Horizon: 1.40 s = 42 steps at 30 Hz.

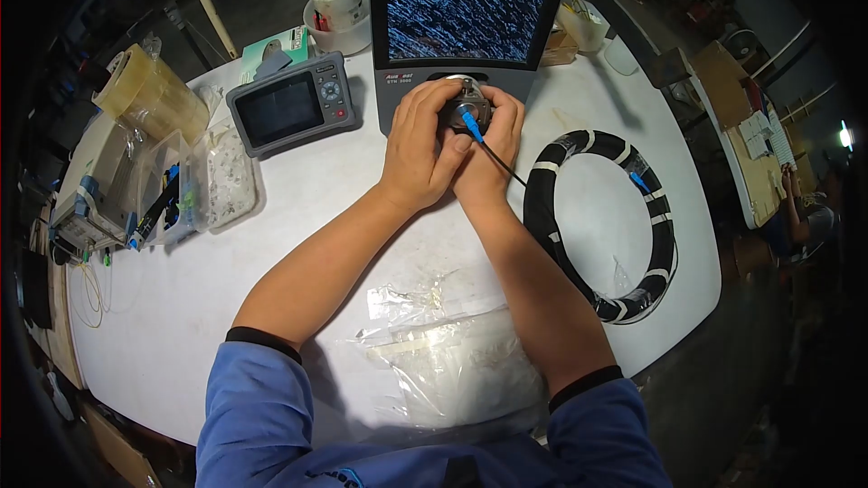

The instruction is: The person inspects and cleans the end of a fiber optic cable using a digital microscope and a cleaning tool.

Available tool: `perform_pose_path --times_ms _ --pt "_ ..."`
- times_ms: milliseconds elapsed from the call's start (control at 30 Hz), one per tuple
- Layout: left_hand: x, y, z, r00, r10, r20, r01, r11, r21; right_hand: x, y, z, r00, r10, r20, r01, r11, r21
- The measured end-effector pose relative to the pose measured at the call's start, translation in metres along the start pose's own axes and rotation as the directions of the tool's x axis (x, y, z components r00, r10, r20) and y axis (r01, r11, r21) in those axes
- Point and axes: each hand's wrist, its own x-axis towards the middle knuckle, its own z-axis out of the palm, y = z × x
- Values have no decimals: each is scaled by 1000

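Observation:
My left hand point(418, 140) curls round the left side of a dark metal connector holder point(458, 115) at the foot of a grey inspection monitor point(387, 95). Round its right side wraps my right hand point(495, 140), with part of the palm hidden behind the left thumb. A blue fiber connector point(471, 125) sits at the front of the holder, between both hands. From it a thin black cable point(503, 165) runs to a coiled black cable point(541, 194) bound with white bands. Blue-white streaks on black fill the screen point(466, 11).
Left of the monitor stands a handheld tester point(280, 111), near a white bottle point(338, 2) in a tub. Further left are tape rolls point(149, 95) and a clear bin point(172, 199). A plastic bag point(457, 366) lies between my forearms. Another person point(800, 208) is at far right.

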Motion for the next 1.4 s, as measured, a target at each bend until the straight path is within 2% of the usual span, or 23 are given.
perform_pose_path --times_ms 367,1233,1333,1400 --pt "0 1 1 1000 -4 -11 4 1000 -7 1 -1 0 998 -59 -8 59 998 8" --pt "3 2 0 1000 19 23 -19 1000 18 0 0 3 999 29 -22 -28 1000 9" --pt "7 3 2 1000 -11 -23 12 1000 10 1 -3 3 999 38 -29 -37 999 17" --pt "12 6 3 975 -218 -43 218 976 -22 1 -3 5 998 50 -40 -49 999 19"
